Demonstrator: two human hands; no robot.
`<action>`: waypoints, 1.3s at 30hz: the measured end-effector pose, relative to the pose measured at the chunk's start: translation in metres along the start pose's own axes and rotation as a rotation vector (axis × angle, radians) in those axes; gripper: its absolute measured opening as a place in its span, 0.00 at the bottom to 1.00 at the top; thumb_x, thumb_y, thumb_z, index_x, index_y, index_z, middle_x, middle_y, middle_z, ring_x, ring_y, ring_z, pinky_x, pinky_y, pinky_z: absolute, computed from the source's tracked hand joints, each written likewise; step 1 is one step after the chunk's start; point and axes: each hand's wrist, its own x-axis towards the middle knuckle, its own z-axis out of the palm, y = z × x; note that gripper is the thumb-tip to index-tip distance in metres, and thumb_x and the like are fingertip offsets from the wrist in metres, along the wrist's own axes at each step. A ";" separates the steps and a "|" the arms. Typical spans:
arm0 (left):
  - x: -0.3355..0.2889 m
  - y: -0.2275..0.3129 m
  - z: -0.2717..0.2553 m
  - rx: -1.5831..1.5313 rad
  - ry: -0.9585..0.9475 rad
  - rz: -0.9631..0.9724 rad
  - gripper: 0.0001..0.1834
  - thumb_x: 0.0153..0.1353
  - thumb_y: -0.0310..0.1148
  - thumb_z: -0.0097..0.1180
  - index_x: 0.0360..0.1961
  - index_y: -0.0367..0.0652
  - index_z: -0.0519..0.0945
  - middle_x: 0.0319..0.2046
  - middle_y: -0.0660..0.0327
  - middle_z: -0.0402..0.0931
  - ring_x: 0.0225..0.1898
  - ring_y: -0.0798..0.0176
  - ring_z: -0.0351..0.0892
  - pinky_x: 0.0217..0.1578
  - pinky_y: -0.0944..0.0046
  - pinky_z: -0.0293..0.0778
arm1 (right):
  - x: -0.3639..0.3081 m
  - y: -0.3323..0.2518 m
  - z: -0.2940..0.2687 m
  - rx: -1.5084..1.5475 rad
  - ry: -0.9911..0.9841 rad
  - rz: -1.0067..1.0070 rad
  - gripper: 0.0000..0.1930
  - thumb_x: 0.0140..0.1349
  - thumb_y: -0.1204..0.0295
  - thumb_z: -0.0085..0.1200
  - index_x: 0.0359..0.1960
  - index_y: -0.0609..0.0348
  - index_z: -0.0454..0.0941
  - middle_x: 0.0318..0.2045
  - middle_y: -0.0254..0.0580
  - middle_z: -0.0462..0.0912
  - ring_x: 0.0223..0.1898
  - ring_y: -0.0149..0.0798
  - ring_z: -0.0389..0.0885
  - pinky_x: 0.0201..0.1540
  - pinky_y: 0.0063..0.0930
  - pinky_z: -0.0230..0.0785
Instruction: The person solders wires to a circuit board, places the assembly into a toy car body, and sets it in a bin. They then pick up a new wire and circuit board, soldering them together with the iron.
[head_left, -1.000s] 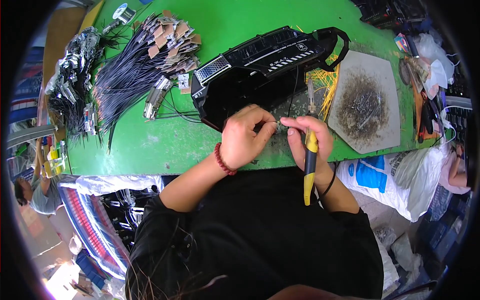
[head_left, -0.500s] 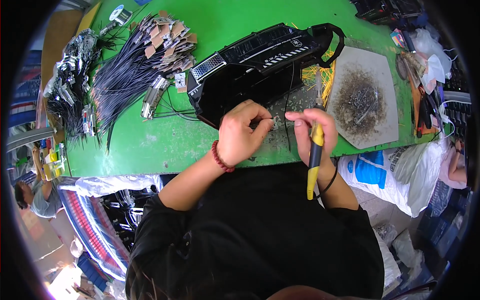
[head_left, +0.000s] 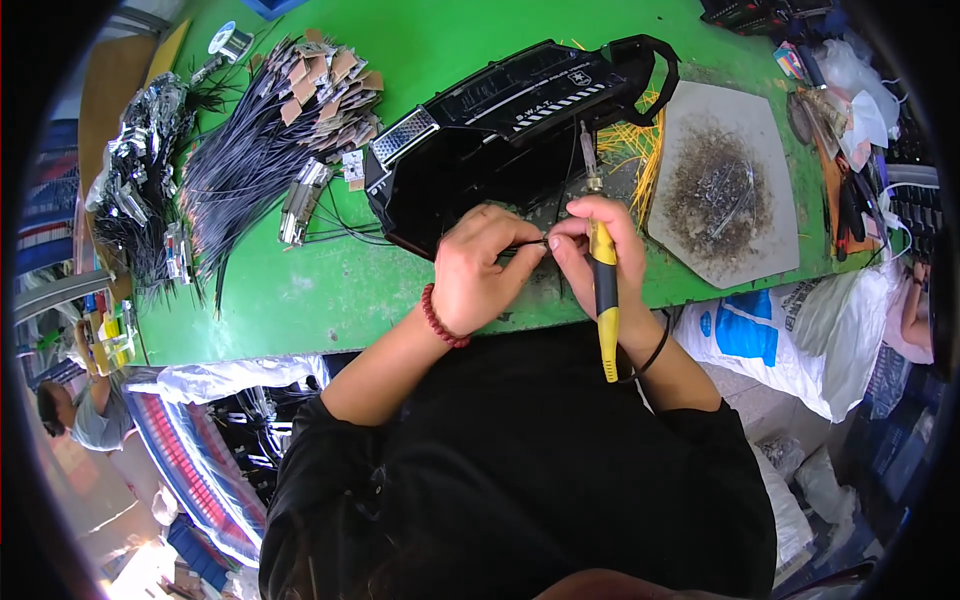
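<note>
My left hand (head_left: 478, 262) is closed in a pinch on a thin black wire (head_left: 533, 243), just in front of a black plastic toy car body shell (head_left: 462, 125). Close beside it, my right hand (head_left: 625, 240) holds a yellow and black soldering iron (head_left: 606, 290), its metal tip pointing away from me towards the shell. The right thumb and fingertip come together at the wire's end, nearly touching the left fingertips; what lies exactly between them is too small to make out. Other black wires run out by the shell's left end to a small silvery part (head_left: 302, 200).
Black wires (head_left: 235, 165) with brown-backed pieces lie left on the green table (head_left: 330, 290), beside a silvery wired bundle (head_left: 140, 165). A solder spool (head_left: 230, 42) stands behind. Yellow wires (head_left: 640, 155) and a stained grey board (head_left: 690, 250) are to the right. Another person (head_left: 95, 415) is far left.
My right hand has moved left, its fingertips now meeting the wire by my left hand. The soldering iron has shifted left with it. The shell sits slightly further left in the picture.
</note>
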 end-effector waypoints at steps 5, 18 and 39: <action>0.000 0.000 -0.003 0.091 -0.080 -0.022 0.06 0.48 0.19 0.63 0.26 0.37 0.78 0.25 0.57 0.77 0.28 0.55 0.77 0.31 0.62 0.73 | 0.011 0.006 -0.009 -0.319 -0.056 -0.317 0.17 0.53 0.83 0.61 0.45 0.57 0.77 0.26 0.37 0.80 0.26 0.36 0.78 0.29 0.28 0.71; 0.000 0.001 0.005 0.450 -0.130 0.025 0.05 0.48 0.24 0.63 0.24 0.42 0.77 0.23 0.60 0.75 0.26 0.54 0.77 0.28 0.59 0.73 | 0.008 -0.017 -0.057 -0.695 -0.162 -0.279 0.18 0.47 0.81 0.64 0.41 0.52 0.80 0.25 0.39 0.79 0.24 0.43 0.76 0.27 0.33 0.66; 0.001 0.013 -0.004 0.563 -0.238 -0.046 0.07 0.51 0.28 0.60 0.22 0.43 0.73 0.22 0.59 0.72 0.26 0.55 0.77 0.27 0.58 0.73 | 0.020 -0.007 -0.020 -0.584 -0.299 -0.316 0.22 0.45 0.75 0.64 0.45 0.49 0.77 0.23 0.30 0.76 0.28 0.37 0.73 0.32 0.33 0.58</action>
